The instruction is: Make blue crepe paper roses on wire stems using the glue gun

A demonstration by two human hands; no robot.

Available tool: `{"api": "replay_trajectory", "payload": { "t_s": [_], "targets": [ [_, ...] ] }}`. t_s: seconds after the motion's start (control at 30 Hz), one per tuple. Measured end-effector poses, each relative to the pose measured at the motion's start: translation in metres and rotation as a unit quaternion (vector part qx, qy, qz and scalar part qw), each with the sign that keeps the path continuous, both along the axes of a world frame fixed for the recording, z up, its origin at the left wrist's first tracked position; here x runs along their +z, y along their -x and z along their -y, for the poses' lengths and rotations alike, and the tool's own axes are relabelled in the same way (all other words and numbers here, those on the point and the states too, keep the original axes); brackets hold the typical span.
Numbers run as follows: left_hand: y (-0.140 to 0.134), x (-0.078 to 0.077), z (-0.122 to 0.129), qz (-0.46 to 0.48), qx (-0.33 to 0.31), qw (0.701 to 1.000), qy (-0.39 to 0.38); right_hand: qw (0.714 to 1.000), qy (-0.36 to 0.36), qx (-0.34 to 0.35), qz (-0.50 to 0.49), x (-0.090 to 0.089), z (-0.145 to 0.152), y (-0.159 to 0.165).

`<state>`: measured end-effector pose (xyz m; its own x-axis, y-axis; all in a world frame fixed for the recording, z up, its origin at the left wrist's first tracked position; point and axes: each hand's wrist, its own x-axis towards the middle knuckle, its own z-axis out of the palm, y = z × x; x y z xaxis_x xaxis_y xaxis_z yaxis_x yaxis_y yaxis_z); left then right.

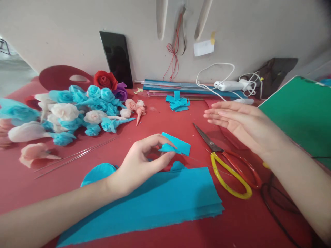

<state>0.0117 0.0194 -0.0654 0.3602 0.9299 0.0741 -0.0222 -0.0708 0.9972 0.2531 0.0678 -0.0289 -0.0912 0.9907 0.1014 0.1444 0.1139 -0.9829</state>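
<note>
My left hand (pixel 144 158) pinches a small piece of blue crepe paper (pixel 167 148) between thumb and fingers. A thin wire (pixel 207 163) runs from the pinched paper towards the right, over the yellow-handled side of the scissors (pixel 219 151). Below this hand lie folded sheets of blue crepe paper (pixel 165 199), and a cut blue rectangle (pixel 181 143) rests just behind the fingertips. My right hand (pixel 240 122) is raised above the scissors with its fingers stretched out, holding nothing. The scissors have one yellow and one red handle.
Blue, white and pink paper flowers (pixel 67 112) crowd the left, with loose wires (pixel 77 156) before them. A blue paper strip pile (pixel 177 101) lies behind. A dark phone (pixel 116 58) leans on the wall. A white power adapter (pixel 230 85) and green board (pixel 297 113) stand right.
</note>
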Motion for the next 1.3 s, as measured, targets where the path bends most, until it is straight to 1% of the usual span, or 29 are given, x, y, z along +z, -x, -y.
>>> {"api": "replay_trajectory", "payload": {
  "t_s": [0.1,0.27,0.37,0.5,0.63,0.77,0.93,1.13,1.3],
  "targets": [
    [0.000,-0.001,0.000,0.003,-0.003,1.000,-0.005,0.996,-0.009,0.013,0.082,0.005,0.013,0.011],
    [-0.001,-0.001,0.001,-0.014,-0.009,1.000,-0.012,0.971,-0.022,0.092,0.219,0.012,0.038,0.034],
    [-0.002,0.000,0.001,-0.042,-0.007,0.998,-0.038,0.960,-0.035,0.094,0.262,0.010,0.045,0.042],
    [-0.001,0.001,0.002,-0.069,-0.021,0.996,-0.060,0.961,-0.036,0.080,0.263,0.007,0.050,0.047],
    [-0.001,0.000,0.003,-0.072,-0.020,0.994,-0.080,0.960,-0.016,0.093,0.265,0.005,0.054,0.050],
    [-0.002,-0.001,0.003,-0.089,-0.015,0.992,-0.087,0.964,0.012,0.107,0.243,0.002,0.054,0.053],
    [-0.002,0.000,0.003,-0.111,-0.011,0.987,-0.118,0.970,0.034,0.108,0.216,-0.002,0.056,0.054],
    [-0.001,0.000,0.003,-0.125,-0.014,0.985,-0.117,0.969,0.049,0.122,0.209,-0.002,0.058,0.051],
    [-0.001,0.000,0.003,-0.138,-0.007,0.982,-0.126,0.970,0.055,0.118,0.205,-0.005,0.055,0.053]
  ]
}}
